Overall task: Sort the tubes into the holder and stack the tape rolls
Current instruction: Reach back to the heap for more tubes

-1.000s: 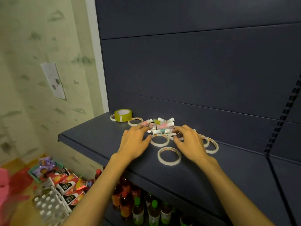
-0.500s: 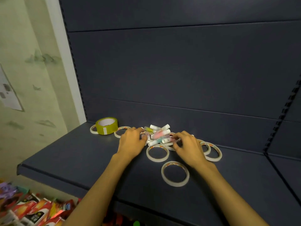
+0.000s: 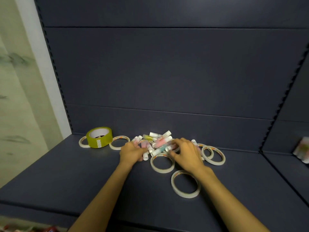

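Both forearms are extending forward from the bottom edge of the view over the dark blue shelf, converging toward a pile of tubes lying near the back panel. The left hand is resting palm down at the left side of the pile, with its fingers curling around one or two white-capped tubes at the pile's near left edge; the exact number held cannot be told because of blur. The right hand is lying palm down at the right side of the pile, with its fingers bending over the tubes and the thumb closing against a tube end, so it is pinching at least one tube. The tubes are lying loose and crossing one another, showing pink, yellow and teal bodies with white caps. A white tape ring is lying flat just in front of the pile, between the two hands. A second white tape ring is lying flat nearer the viewer, beside the right wrist. Two further overlapping tape rings are lying to the right of the right hand. A wide yellow-green tape roll is sitting at the back left of the shelf, partly over a thin white ring, with another thin ring just beside it on the right.
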